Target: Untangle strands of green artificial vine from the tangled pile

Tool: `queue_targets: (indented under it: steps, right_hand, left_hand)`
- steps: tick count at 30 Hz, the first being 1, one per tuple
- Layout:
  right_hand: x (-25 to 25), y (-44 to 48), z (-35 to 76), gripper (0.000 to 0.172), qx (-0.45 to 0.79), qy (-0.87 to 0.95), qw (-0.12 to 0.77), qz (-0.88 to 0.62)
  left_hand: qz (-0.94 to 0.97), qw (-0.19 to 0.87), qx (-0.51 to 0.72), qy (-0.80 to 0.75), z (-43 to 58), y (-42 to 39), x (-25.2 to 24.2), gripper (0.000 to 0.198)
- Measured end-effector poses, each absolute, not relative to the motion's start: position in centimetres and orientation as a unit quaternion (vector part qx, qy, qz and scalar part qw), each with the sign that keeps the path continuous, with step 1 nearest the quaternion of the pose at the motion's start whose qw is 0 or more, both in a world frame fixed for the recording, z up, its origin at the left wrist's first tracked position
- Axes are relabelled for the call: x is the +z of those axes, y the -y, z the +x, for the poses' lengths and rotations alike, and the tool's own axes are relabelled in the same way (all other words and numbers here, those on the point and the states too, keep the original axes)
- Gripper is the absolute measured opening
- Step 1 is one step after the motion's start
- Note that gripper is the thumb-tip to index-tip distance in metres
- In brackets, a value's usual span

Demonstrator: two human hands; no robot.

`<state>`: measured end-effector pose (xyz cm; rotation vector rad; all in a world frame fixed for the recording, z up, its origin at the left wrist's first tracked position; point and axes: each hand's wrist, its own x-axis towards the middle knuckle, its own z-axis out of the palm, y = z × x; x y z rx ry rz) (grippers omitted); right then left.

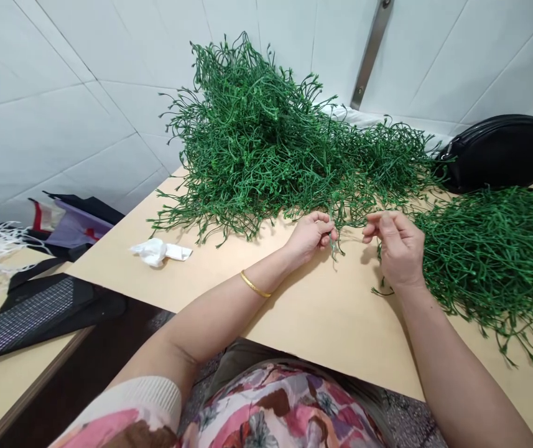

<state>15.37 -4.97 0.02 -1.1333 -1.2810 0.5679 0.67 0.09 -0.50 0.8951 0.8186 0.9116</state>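
- A pale counter (303,317) is shown from above, its right side cut off.
- A large heap (257,137) of tangled green stems is piled on it, near a white wall (107,37).
- A smaller heap (494,255) of green stems is spread at the right.
- A black bag (504,152) is set behind that, cut off by the frame.
- The right hand (399,246) is held with fingers curled; whether anything is in its grip cannot be told.
- The left hand (310,236) is pinched shut, its grip closed on a thin stem (334,249) before the large heap.
- Neighbouring stems might be dragged along, being tangled; the thin one could be dropped if loosely pinched.
- The pinched stem's far end is lost against the heap.
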Motion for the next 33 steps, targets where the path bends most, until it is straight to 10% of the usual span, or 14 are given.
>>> queue_targets:
  steps: [21, 29, 33]
  right_hand:
    - [-2.0, 3.3, 15.8, 0.025, 0.023, 0.743, 0.319, -0.588]
    - [-1.5, 3.2, 17.0, 0.051, 0.001, 0.723, 0.405, -0.56]
    - [-0.5, 3.9, 16.8, 0.032, -0.075, 0.689, 0.477, -0.54]
  left_hand:
    - [0.493, 0.67, 0.377, -0.406, 0.6, 0.4, 0.4, 0.019]
    - [0.371, 0.735, 0.411, -0.391, 0.0, -0.7, 0.4, 0.014]
    - [0.351, 0.733, 0.425, -0.399, 0.0, -0.9, 0.1, 0.015]
